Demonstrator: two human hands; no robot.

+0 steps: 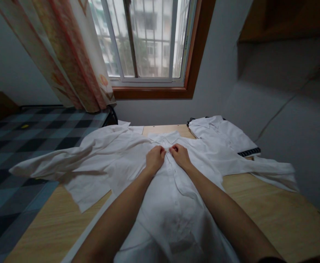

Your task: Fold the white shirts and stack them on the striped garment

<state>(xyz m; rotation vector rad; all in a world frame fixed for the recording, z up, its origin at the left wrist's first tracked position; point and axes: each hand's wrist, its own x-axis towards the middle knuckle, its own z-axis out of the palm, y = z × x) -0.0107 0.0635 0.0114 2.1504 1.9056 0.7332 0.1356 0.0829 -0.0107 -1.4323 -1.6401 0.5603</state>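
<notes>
A white collared shirt (173,190) lies spread front side up, its collar towards the window and its sleeves stretched out to both sides. Just below the collar, my left hand (155,157) pinches the left side of the front opening. Close beside it, my right hand (180,155) has its fingers closed on the right side of the same opening. A small gap separates the two hands. Buttons run down the placket below them. Whether a button is between my fingers is too small to tell.
The shirt rests on a wooden table (258,204). Folded white clothing (225,133) with a dark striped piece under it sits at the back right. More white fabric (87,190) lies under the left sleeve. A checked bed (9,153) adjoins the left side, below a curtain (74,54).
</notes>
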